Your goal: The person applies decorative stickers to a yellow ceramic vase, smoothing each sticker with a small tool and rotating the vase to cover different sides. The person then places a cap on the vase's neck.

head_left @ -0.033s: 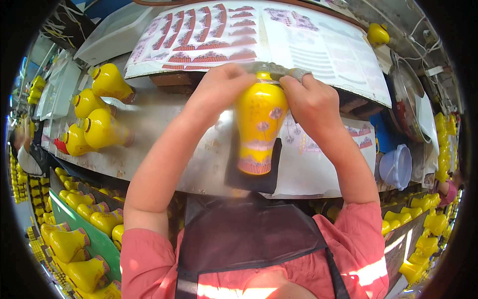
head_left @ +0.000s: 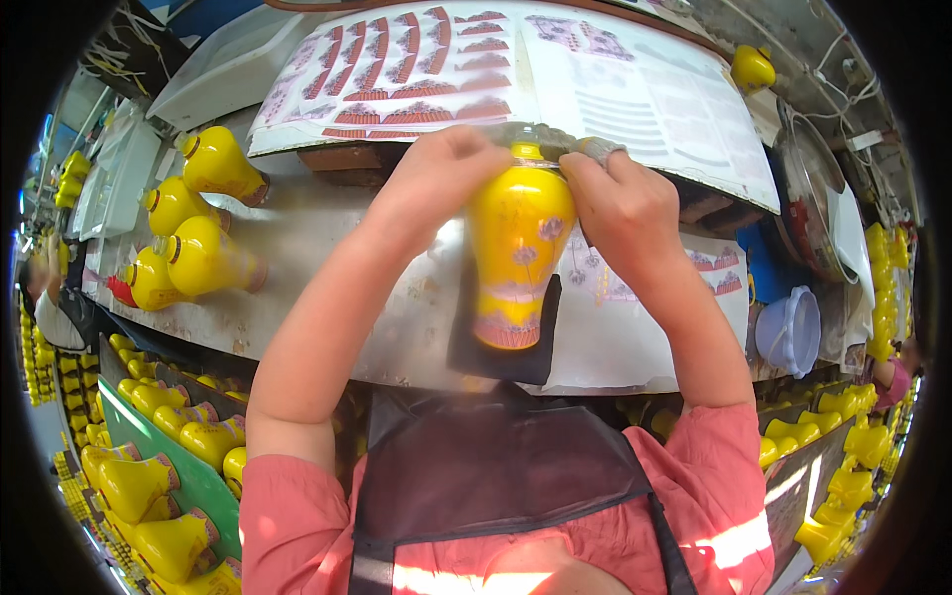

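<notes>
A glossy yellow vase with purple flower decals and a patterned band round its foot lies in front of me, its neck pointing away and its foot over a black cloth. At the base of the neck runs a thin, partly see-through strip. My left hand is closed in a pinch at the left side of the vase's shoulder. On the other side my right hand is closed too, fingertips at the strip. A grey, cloth-like piece shows by the right fingers. The fingertips are partly hidden.
Beyond the vase, a raised white board carries printed decal sheets. Several yellow vases lie at the left of the metal table. A lilac bucket hangs at the right edge. Racks of yellow vases flank me; other people show at the far sides.
The vase and my right fingers have shifted very slightly to the right. Both hands stay closed at the vase's shoulder.
</notes>
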Available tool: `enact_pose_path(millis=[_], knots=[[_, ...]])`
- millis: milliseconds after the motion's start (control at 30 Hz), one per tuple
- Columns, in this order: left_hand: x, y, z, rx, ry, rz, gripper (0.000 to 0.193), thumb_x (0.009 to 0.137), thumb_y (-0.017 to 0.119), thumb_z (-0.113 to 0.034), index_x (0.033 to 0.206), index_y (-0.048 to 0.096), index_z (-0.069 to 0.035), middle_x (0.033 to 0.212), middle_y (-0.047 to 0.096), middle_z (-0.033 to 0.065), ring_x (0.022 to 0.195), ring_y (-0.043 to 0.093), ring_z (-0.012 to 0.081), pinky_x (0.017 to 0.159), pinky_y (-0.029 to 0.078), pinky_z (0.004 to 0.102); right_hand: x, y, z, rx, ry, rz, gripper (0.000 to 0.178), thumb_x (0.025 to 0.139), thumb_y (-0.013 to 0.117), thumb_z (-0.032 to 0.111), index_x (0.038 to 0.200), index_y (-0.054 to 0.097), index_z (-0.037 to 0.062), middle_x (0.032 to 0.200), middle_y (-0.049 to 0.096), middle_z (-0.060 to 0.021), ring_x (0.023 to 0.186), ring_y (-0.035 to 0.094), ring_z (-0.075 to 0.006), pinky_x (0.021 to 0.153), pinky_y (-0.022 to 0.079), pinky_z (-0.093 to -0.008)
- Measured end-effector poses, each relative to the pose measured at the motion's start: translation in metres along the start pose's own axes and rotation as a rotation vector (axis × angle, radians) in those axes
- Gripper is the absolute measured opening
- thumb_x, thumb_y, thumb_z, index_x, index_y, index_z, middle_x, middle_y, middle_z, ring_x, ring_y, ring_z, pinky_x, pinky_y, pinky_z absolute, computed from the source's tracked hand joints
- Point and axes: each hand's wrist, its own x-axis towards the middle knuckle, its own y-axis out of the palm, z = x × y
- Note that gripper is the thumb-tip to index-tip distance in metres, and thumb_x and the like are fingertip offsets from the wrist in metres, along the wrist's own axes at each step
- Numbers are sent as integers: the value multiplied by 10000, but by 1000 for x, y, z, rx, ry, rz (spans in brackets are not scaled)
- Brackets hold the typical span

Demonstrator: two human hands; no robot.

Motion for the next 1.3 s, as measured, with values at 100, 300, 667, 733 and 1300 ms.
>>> enact_pose_path(millis=[100, 300, 667, 733, 1300], knots=[[-5, -3, -2, -18, 94, 85, 173, 970, 728, -224, 914, 662, -75, 975, 669, -19, 890, 584, 65, 843, 457, 233, -8, -10, 6, -17, 16, -73, 209, 805, 793, 47, 999, 765, 118, 681, 523, -58, 545, 579, -210, 512, 476, -322], [-5, -8, -18, 23, 67, 216, 151, 912, 786, -178, 901, 678, -72, 1059, 695, 3, 947, 615, 82, 823, 482, 256, -16, -22, 10, -20, -17, -117, 367, 711, 700, 23, 1072, 753, 63, 729, 504, -42, 566, 543, -192, 495, 430, -310], [-45, -12, -39, 28, 201, 354, 152, 811, 792, -120, 756, 679, -35, 1008, 704, 69, 1193, 600, 177, 1036, 437, 335, -29, -61, 23, -11, -116, -136, 320, 743, 822, 2, 1057, 796, 55, 1010, 758, -121, 724, 659, -204, 605, 521, -287], [-49, -11, -40, 54, 240, 366, 149, 806, 788, -115, 752, 675, -34, 1025, 702, 75, 1192, 596, 171, 1040, 433, 332, -29, -63, 23, -26, -145, -142, 331, 738, 817, 0, 1063, 796, 55, 1046, 761, -127, 738, 662, -203, 611, 524, -287], [-58, -12, -36, 14, 232, 335, 145, 800, 788, -113, 743, 685, -30, 1077, 707, 76, 1111, 620, 141, 980, 465, 305, -5, -81, 17, 700, 637, 275, 268, 994, 664, 166, 1224, 730, 45, 849, 638, -92, 708, 628, -198, 637, 510, -314]])
